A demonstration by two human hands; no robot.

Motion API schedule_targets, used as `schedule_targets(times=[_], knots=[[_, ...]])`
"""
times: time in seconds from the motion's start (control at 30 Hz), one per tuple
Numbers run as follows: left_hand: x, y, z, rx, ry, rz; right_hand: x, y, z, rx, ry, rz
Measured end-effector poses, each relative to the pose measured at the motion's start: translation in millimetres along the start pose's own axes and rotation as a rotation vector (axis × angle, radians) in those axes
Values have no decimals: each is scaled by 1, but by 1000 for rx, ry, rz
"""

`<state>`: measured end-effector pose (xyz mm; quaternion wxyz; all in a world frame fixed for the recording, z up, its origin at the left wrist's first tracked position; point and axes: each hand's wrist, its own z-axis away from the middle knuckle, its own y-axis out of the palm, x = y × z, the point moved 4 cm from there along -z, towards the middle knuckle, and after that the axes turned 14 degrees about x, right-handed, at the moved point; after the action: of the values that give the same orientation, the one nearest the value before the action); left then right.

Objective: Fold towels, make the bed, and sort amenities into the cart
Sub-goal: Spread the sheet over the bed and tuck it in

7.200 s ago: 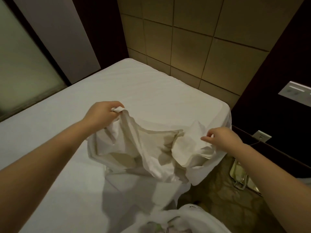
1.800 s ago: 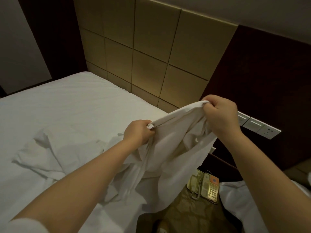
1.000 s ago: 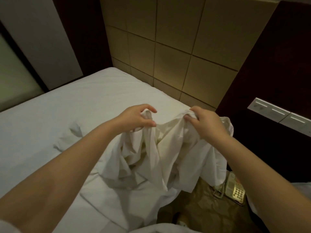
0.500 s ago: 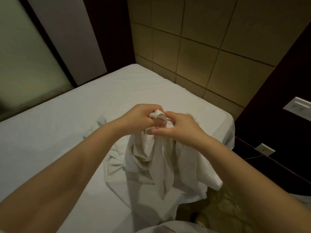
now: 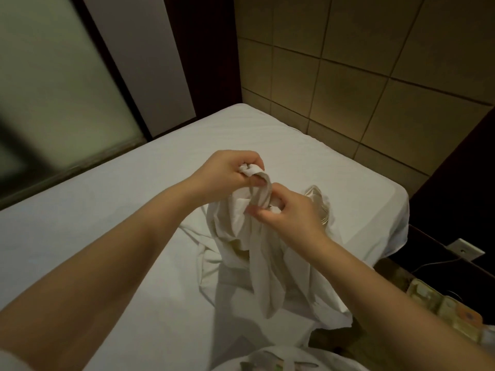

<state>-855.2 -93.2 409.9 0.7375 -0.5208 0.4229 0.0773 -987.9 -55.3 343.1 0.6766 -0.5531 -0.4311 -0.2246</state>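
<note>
**Q:** What has moved in the last half second?

**A:** The two hands were pressed together at the top of the cloth [image 5: 262,263] and have now drawn a little apart. The left hand [image 5: 225,172] is now higher and farther from the viewer. The right hand [image 5: 286,212] has slipped just below it, nearer the viewer.

**Q:** How is the cloth held?

**A:** The left hand's fingers curl round a bunched white corner, which pokes out between thumb and fingers. A twisted band of cloth runs from there down to the right hand. That hand pinches the band between its thumb and curled fingers. The rest hangs below both hands in loose folds, and its lower part lies crumpled on the bed [image 5: 107,236].

**Q:** Where on the bed is it?

**A:** It is near the right corner at the head end, close to the side edge. The bed has a smooth white sheet and fills the left and middle of the view. Both bare forearms reach in from the bottom corners.

**Q:** What surrounds the bed?

**A:** A headboard [image 5: 375,84] of tan square panels stands behind it. To the left is a frosted glass panel [image 5: 53,89] in a dark frame. To the right, against dark wood, there is a white socket [image 5: 465,249] with a thin cable [image 5: 434,263] below it. Lower down is a beige phone [image 5: 452,311] with an orange patch, blurred and partly hidden by the right forearm.
</note>
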Motion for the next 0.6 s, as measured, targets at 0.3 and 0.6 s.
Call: schedule_targets(times=[0.3,0.6], knots=[[7,-17,-6,-98,67,71,-15,8,-20,31,204,244],[48,-27,2,-119,-70,86,2,-60,-11,36,101,354]])
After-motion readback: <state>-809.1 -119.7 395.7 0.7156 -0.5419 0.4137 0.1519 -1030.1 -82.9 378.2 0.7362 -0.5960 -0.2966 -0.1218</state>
